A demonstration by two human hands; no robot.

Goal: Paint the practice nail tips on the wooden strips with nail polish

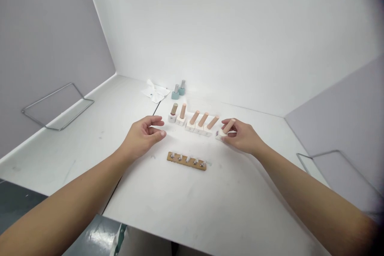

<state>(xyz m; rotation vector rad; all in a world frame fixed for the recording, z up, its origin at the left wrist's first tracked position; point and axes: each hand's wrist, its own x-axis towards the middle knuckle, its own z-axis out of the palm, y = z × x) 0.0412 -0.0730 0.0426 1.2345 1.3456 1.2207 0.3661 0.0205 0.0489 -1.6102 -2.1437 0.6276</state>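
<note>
Right hand (243,137) is pinching a white block with a peach peg (225,129) between thumb and fingers, at the right end of the row. Peg's long axis tilts up and right, toward the back wall. Left hand (142,136) is open, fingers loosely curled, just short of the leftmost block (172,119); no contact visible. Four more pegged blocks (198,126) stand between the hands. In front: wooden strip with metal studs (186,161). Behind: two teal bottles (178,90), crumpled tissue (154,92). White tabletop (240,204) has plenty of room toward me and on both sides. Wire frames (57,106) sit along the grey side walls (45,40).
</note>
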